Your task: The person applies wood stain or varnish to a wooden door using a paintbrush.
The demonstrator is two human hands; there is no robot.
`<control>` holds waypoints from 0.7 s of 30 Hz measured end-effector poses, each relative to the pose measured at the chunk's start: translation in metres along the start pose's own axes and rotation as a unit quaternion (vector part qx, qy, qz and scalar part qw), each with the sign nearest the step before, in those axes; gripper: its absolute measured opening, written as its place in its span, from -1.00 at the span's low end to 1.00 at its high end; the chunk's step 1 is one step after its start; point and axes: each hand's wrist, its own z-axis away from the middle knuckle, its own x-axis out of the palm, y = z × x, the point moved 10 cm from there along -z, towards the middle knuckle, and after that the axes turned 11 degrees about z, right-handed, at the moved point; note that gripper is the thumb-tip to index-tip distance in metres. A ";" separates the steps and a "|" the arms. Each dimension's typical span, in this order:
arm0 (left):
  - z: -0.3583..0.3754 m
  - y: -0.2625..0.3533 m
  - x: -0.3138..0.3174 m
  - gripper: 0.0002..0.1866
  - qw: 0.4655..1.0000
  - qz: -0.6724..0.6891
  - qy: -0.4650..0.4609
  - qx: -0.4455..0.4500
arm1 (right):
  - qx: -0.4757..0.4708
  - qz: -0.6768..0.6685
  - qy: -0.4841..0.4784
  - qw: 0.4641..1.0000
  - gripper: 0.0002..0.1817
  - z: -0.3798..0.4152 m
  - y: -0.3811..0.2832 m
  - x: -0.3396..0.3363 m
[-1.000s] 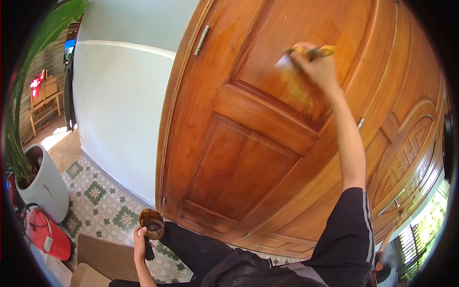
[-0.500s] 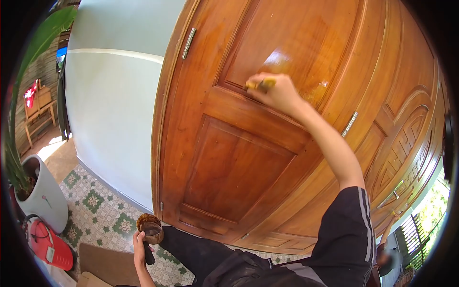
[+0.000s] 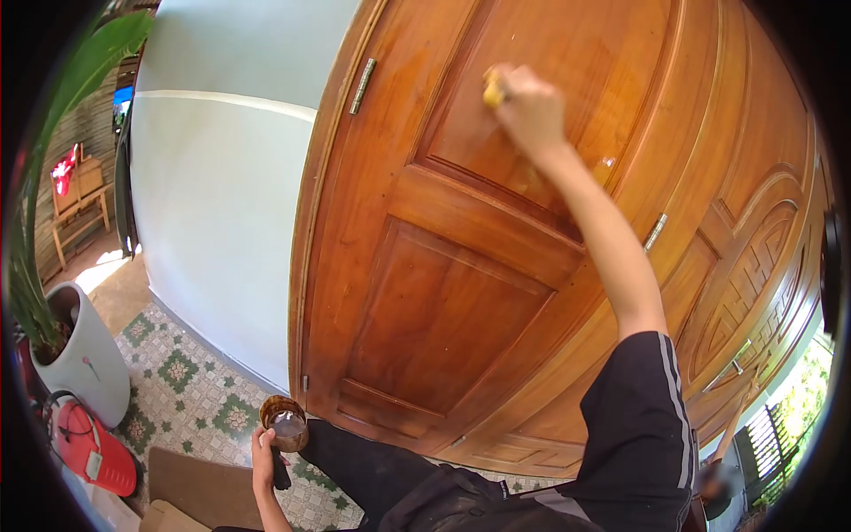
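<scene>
My right hand [image 3: 532,111] is raised against the upper panel of a varnished wooden door [image 3: 479,235]. Its fingers are closed around a small yellow pad [image 3: 493,89], mostly hidden in the grip. Low at the left, my left hand [image 3: 263,457] holds a small brown-stained pot [image 3: 288,431] by its black handle [image 3: 281,473]. Brownish liquid shows inside the pot, just above the tiled floor.
Metal hinges [image 3: 362,86] sit along the door's edge. A white planter [image 3: 84,363] and a red container [image 3: 95,450] stand at the left near a brown mat [image 3: 186,483]. At the far right another person's arm [image 3: 734,421] reaches up to the carved door.
My right hand has moved up the panel with the yellow pad, away from its lower edge. My left hand still holds the pot, and the view has shifted slightly.
</scene>
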 end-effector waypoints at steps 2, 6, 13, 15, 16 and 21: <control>0.001 0.000 0.001 -0.23 1.000 -0.003 0.000 0.002 | -0.065 -0.113 -0.071 0.989 -0.84 0.036 -0.059 -0.003; 0.010 0.010 0.005 -0.25 1.000 -0.014 0.003 -0.001 | -0.135 -0.252 -0.189 0.939 -0.83 0.054 -0.084 0.007; 0.013 0.011 0.005 -0.26 1.000 -0.017 0.004 0.007 | 0.114 -0.101 -0.115 0.982 -0.53 -0.056 0.121 0.037; 0.010 0.006 0.002 -0.26 1.000 -0.019 0.008 -0.001 | 0.163 -0.005 -0.086 0.983 -0.54 -0.063 0.149 0.037; 0.008 0.005 0.002 -0.26 1.000 -0.017 0.008 -0.001 | 0.191 0.008 -0.031 0.981 -0.53 -0.063 0.150 0.025; 0.012 0.014 0.010 -0.25 1.000 -0.017 0.005 0.005 | 0.050 -0.096 0.081 0.991 -0.81 -0.021 0.007 0.001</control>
